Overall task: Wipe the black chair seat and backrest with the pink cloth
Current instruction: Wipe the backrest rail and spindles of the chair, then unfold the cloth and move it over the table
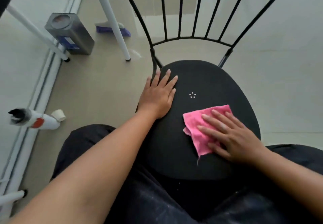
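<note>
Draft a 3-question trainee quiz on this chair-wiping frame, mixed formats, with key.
1. True or false: the right hand presses the pink cloth flat on the chair seat.
2. Where does the left hand rest? A) on the backrest bars B) flat on the seat's left edge C) on the metal can
3. Fill in: the backrest is made of thin black ____.

Key: 1 true; 2 B; 3 bars. The metal can stands on the floor to the left, untouched.
</note>
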The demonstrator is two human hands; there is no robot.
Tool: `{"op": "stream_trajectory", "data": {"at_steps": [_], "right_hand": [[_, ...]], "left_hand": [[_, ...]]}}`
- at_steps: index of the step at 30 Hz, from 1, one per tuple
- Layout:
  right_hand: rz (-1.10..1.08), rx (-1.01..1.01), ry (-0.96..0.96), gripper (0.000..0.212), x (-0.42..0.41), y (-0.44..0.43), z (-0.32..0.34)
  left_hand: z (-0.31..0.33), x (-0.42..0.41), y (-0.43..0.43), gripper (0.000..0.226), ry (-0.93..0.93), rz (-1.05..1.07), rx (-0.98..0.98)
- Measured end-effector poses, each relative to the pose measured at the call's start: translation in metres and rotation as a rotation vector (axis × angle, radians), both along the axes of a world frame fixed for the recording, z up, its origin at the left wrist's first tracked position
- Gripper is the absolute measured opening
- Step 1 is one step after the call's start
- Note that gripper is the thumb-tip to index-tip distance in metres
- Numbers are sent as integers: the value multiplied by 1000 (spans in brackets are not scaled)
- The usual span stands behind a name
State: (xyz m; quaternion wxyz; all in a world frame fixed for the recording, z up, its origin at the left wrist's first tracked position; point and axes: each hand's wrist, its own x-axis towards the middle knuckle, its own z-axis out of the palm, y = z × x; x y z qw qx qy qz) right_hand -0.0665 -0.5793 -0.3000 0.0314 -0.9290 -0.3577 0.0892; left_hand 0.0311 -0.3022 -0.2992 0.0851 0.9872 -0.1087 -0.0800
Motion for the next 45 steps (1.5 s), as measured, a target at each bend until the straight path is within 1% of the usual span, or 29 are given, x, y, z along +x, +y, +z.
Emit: {"op": "stream_trajectory", "data": {"at_steps": [2, 4, 5, 6, 7, 10, 12, 14, 15, 16, 17, 18, 19, 20, 21, 22, 23, 24, 25, 27, 29, 31, 33, 37, 39, 42, 45], "right_hand": [[-332, -37, 10, 62, 39, -21, 4], [-615, -15, 1, 64, 81, -1, 4], [-698, -3, -4, 63, 96, 20, 6], [-715, 16, 0, 61, 101, 44, 7], [-656, 32, -2, 60, 95, 67, 5], [-296, 64, 20, 58, 17, 107, 2], [-152, 96, 69, 57, -28, 95, 4], [-11, 103, 99, 54, -37, 68, 3], [27, 143, 127, 51, -32, 58, 6], [4, 209, 180, 50, -25, 51, 10], [-95, 297, 212, 48, -16, 48, 18], [-242, 376, 180, 47, -7, 45, 24], [-388, 401, 118, 46, 3, 42, 29], [-498, 369, 103, 51, 14, 38, 32], [-557, 316, 152, 59, 24, 36, 37], [-575, 287, 241, 66, 30, 34, 39], [-583, 277, 335, 67, 35, 34, 42], [-589, 275, 407, 63, 40, 34, 43], [-591, 269, 451, 53, 43, 35, 45], [-585, 247, 475, 27, 47, 37, 49], [-584, 245, 495, 4, 49, 40, 56], [-598, 324, 540, 7, 51, 42, 68], [-621, 391, 526, 2, 56, 45, 84], [-668, 572, 492, 6, 75, 53, 129], [-660, 643, 465, 3, 86, 60, 160], [-614, 746, 439, 5, 102, 71, 215], [-545, 827, 390, 9, 112, 87, 274]], "left_hand": [[-4, -2, 2, 51, -43, 20, -29], [-5, -2, 3, 51, -73, 37, -102], [-6, -2, 2, 51, -88, 46, -137], [-8, -2, 3, 51, -101, 56, -168], [-8, -1, 5, 50, -108, 62, -192], [-9, 2, 9, 49, -110, 66, -221], [-9, 3, 11, 48, -127, 76, -245], [-7, 2, 10, 45, -127, 67, -281], [-4, 1, 9, 43, -103, 79, -329], [2, 0, 10, 41, -71, 113, -408], [8, -3, 10, 40, -38, 151, -493], [14, -7, 11, 41, -16, 169, -552], [21, -13, 11, 46, -12, 148, -551], [26, -20, 9, 53, -12, 95, -484], [32, -28, 6, 59, 3, 36, -387], [36, -35, 2, 60, 48, -17, -295], [39, -41, -3, 58, 107, -51, -237], [42, -44, -8, 54, 163, -58, -220], [44, -47, -12, 50, 224, -36, -240], [47, -49, -18, 39, 368, 57, -345], [49, -50, -20, 20, 501, 96, -369], [58, -49, -20, 10, 539, 61, -342], [76, -45, -18, 6, 504, 73, -393], [121, -32, -2, 12, 416, 178, -625], [149, -25, 7, 13, 324, 208, -702], [201, -12, 21, 10, 121, 208, -723], [262, -2, 38, 7, -40, 153, -650]]}}
